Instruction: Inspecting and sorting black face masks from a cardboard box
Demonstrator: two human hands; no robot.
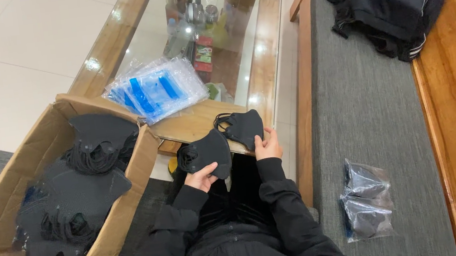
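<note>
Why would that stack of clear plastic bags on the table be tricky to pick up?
The stack of clear bags looks glossy, so it is probably slippery. The bags are fanned out loosely, so some would likely slide apart. They seem thin and flat, so they would probably flop and feel light.

Clear blue-striped packets [157, 89] on table; clear bagged packs [366, 206] on bench cushion.

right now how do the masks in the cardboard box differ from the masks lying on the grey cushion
The masks in the cardboard box are loose and unwrapped, while the masks on the grey cushion are sealed in clear plastic bags. The box masks make a big heap; the cushion masks are only a small pile. The box masks sit to the person's left, the cushion masks to the right. Both are black.
</note>
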